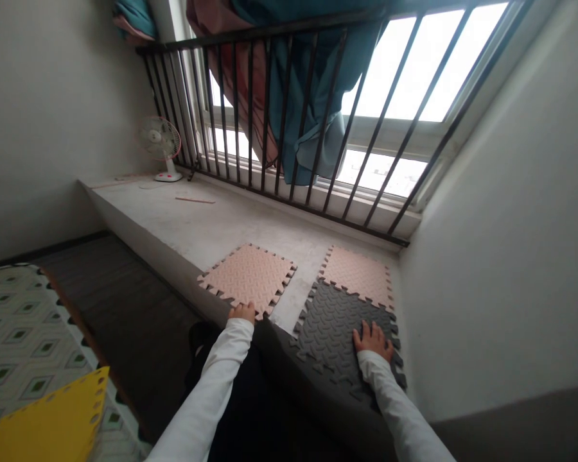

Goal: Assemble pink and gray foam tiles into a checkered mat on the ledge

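Note:
My left hand (242, 312) grips the near edge of a loose pink foam mat tile (250, 274), with its fingers bent over the toothed border; the thumb is hard to make out. That tile lies on the pale window ledge. My right hand (373, 341) lies on a dark grey foam mat tile (334, 317) with its fingers spread, pressing nothing else. A second pink foam mat tile (359, 273) sits beyond the grey one, and their toothed edges meet. A strip of bare ledge separates the loose pink tile from these two. My legs hide part of the near side.
A dark metal railing (279, 122) runs along the window behind a bunched teal and pink curtain (293, 83). A small fan (166, 151) and a thin strip (195, 200) are on the ledge (144, 212). A wall (501, 244) closes the right; a yellow sheet (48, 420) lies lower left.

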The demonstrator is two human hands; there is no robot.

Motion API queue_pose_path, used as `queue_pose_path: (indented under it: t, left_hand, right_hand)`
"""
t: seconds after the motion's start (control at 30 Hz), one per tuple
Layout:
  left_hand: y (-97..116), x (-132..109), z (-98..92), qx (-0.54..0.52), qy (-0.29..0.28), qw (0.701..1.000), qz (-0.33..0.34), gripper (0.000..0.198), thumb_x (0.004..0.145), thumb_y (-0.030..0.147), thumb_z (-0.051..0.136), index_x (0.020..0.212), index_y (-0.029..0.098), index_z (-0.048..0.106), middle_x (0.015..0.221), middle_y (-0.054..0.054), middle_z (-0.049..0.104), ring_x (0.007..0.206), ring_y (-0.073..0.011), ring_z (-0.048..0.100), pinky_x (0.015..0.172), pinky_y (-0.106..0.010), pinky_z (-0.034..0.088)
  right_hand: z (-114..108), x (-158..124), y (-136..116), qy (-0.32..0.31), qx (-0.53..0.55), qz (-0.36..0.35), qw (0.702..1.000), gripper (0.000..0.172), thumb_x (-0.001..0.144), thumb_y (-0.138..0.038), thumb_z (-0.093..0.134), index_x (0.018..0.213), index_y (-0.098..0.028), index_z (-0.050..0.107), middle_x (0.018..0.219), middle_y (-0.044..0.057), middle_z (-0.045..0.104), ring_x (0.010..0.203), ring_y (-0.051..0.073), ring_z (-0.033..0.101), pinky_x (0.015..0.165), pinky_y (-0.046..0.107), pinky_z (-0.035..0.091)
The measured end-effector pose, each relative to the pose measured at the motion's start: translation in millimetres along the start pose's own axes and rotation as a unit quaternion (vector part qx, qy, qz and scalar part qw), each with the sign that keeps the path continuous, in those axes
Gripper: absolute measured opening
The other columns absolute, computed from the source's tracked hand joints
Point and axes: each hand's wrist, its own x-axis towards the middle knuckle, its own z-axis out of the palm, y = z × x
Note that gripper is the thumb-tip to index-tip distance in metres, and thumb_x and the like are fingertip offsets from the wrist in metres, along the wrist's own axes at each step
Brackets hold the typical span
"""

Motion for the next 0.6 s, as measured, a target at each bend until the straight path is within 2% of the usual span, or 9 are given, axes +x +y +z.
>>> queue_pose_path:
  t: [0.27, 0.6]
  left_hand:
    - [-2.7, 1.9, 1.1, 0.008, 0.007, 1.0, 0.005, 0.041, 0.08, 0.013, 0.023, 0.114, 0.019, 0.046, 0.106, -0.013, 0.057, 0.1, -0.0216, 0.049, 0.077, -0.035, 0.039]
    - [0.3, 7.9, 1.6, 0.003, 0.012, 1.0, -0.009, 0.035, 0.078, 0.013, 0.03, 0.104, 0.018, 0.052, 0.099, -0.014, 0.059, 0.092, -0.0224, 0.055, 0.073, -0.033, 0.042]
  right_hand:
    - [-9.5, -3.6, -1.3, -0.017, 0.001, 0.003, 1.0, 0.047, 0.08, -0.045, 0.031, 0.123, -0.027, 0.035, 0.134, 0.003, 0.03, 0.12, 0.016, 0.025, 0.095, 0.04, 0.02]
    - [-4.6, -0.8, 0.0, -0.011, 0.002, -0.001, 1.0, 0.047, 0.079, -0.045, 0.03, 0.123, -0.028, 0.036, 0.133, 0.003, 0.032, 0.12, 0.016, 0.026, 0.094, 0.041, 0.021]
